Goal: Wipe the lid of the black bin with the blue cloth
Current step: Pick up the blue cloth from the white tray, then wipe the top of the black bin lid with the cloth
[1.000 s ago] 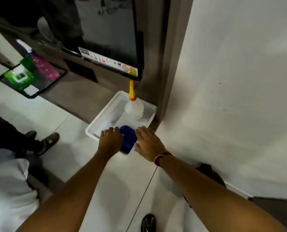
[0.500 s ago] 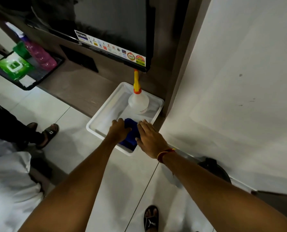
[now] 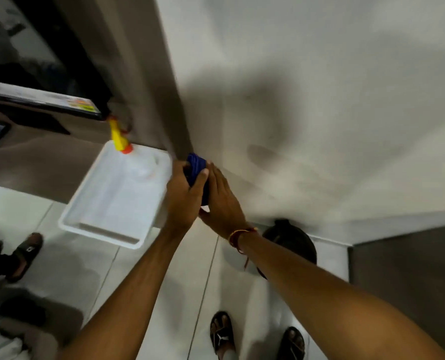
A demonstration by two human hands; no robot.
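Head view: everything below is seen looking down along both forearms; the picture is blurred.
Feet: two sandalled feet (image 3: 257, 336) on the tiled floor (image 3: 91, 276), nearest the camera.
Black bin: its lid (image 3: 294, 239) sits on the floor against the wall (image 3: 307, 100), partly behind the right forearm.
Right hand (image 3: 222, 198): fingers fairly straight and together, pressed flat against the blue cloth.
Left hand (image 3: 183, 193): fingers curled and clamped around the blue cloth (image 3: 195, 166), thumb over it.
Key relation: the cloth is bunched between both hands; the lid lies lower and to the right, nearer the camera, closest to the right hand.
Tray (image 3: 104, 203): white, just left of the hands.
Bottle (image 3: 118, 137): yellow nozzle, at the tray's far end.
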